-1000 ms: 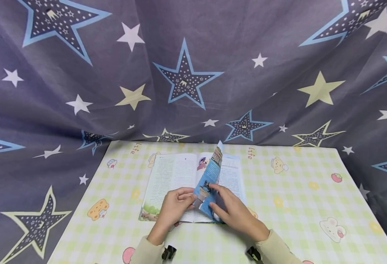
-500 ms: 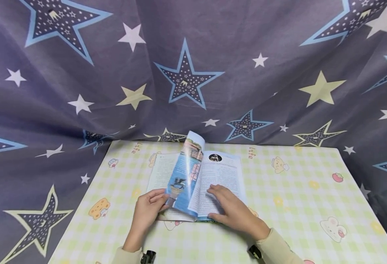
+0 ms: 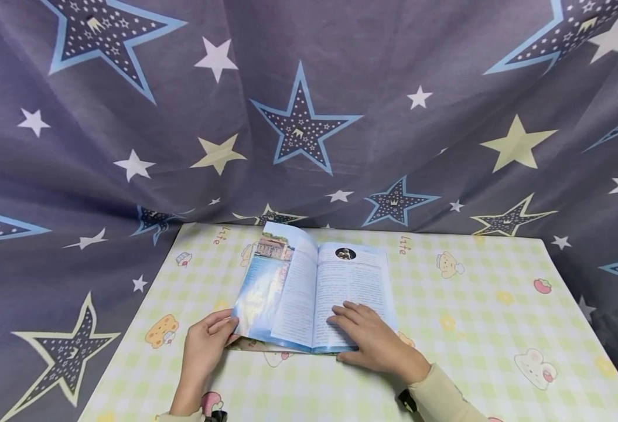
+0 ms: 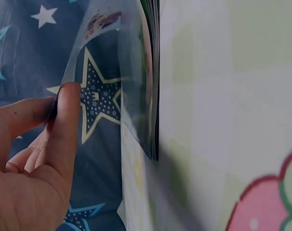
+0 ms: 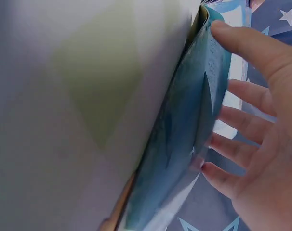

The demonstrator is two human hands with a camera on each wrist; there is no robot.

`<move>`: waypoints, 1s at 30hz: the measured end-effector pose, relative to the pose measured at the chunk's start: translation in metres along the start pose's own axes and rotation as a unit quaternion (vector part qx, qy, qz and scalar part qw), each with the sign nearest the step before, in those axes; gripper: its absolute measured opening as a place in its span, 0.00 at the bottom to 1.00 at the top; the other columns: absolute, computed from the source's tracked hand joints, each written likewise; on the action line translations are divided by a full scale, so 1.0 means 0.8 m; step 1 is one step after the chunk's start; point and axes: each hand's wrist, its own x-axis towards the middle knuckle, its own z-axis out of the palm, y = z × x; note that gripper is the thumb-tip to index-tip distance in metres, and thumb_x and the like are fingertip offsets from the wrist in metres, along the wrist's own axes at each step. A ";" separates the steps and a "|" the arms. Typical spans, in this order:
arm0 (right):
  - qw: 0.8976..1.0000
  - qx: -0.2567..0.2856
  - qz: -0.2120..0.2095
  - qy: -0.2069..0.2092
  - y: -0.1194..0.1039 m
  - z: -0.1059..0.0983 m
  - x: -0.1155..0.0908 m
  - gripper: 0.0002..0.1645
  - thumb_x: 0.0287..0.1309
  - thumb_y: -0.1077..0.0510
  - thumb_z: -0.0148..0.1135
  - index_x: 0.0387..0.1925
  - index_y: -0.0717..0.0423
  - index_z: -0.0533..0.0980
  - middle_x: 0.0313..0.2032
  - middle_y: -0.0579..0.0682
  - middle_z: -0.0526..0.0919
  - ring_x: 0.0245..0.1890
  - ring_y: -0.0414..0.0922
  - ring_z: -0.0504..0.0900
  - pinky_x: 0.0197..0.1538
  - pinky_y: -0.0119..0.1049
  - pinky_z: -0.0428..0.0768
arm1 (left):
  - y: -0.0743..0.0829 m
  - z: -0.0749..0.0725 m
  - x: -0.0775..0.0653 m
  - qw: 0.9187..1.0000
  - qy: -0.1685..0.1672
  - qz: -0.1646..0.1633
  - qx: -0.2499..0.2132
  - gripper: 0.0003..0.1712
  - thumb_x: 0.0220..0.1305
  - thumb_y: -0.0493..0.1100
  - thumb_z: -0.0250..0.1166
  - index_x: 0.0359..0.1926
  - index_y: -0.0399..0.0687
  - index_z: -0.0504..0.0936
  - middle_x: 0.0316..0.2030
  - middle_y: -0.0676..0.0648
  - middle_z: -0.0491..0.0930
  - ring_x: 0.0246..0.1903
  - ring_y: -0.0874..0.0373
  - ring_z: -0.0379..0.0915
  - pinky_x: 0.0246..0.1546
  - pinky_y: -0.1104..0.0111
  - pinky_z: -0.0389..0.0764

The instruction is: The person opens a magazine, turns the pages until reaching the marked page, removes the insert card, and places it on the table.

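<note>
An open book (image 3: 348, 293) with printed text and pictures lies on the table. Its left leaf (image 3: 293, 293), blue with a building photo along the top, is lifted and curves up from the spine. My left hand (image 3: 207, 346) pinches that leaf's lower outer corner between thumb and fingers. In the left wrist view, the thumb and a finger of the left hand (image 4: 45, 139) close on the page edge, held above the pages beneath. My right hand (image 3: 374, 340) rests on the right page with its fingers spread. The right wrist view shows the right hand (image 5: 257, 115) with extended fingers against the book (image 5: 184, 120).
A green-and-white checked tablecloth (image 3: 472, 328) with cartoon animals covers the table. Behind it and at both sides hangs a dark curtain (image 3: 366, 58) patterned with stars. A dark strap device (image 3: 407, 401) sits by the right sleeve.
The left hand has carried the leaf from right of the spine over to the left side, uncovering the right page with a round dark picture. The right hand has stayed nearly in place.
</note>
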 end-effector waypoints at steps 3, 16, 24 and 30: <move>1.000 -0.008 -0.003 -0.003 0.001 0.000 -0.001 0.37 0.57 0.42 0.72 0.64 0.52 0.73 0.65 0.54 0.74 0.67 0.56 0.68 0.69 0.56 0.64 | -0.004 -0.001 0.002 0.999 0.018 0.010 0.036 0.17 0.67 0.43 0.68 0.54 0.42 0.84 0.42 0.43 0.87 0.37 0.63 0.84 0.37 0.77 0.82; 0.999 -0.033 0.017 0.010 0.015 -0.007 -0.023 0.21 0.57 0.57 0.70 0.53 0.53 0.80 0.50 0.47 0.83 0.54 0.47 0.79 0.61 0.50 0.74 | -0.002 0.004 0.008 0.997 0.059 0.041 0.030 0.17 0.67 0.42 0.68 0.53 0.36 0.84 0.48 0.38 0.84 0.41 0.69 0.80 0.40 0.84 0.78; 0.996 0.032 0.084 0.011 0.038 -0.027 -0.047 0.16 0.63 0.56 0.68 0.51 0.55 0.82 0.47 0.46 0.85 0.50 0.45 0.82 0.58 0.49 0.78 | 0.000 0.007 0.008 0.997 0.053 0.039 0.026 0.16 0.67 0.43 0.68 0.52 0.39 0.85 0.44 0.42 0.86 0.39 0.68 0.82 0.38 0.82 0.79; 0.984 0.024 0.124 0.128 0.047 -0.032 -0.056 0.24 0.57 0.50 0.74 0.53 0.55 0.80 0.49 0.47 0.84 0.49 0.46 0.82 0.51 0.46 0.82 | 0.005 0.017 0.008 0.998 0.026 0.047 0.013 0.18 0.67 0.44 0.68 0.53 0.38 0.84 0.45 0.41 0.86 0.42 0.63 0.83 0.40 0.80 0.80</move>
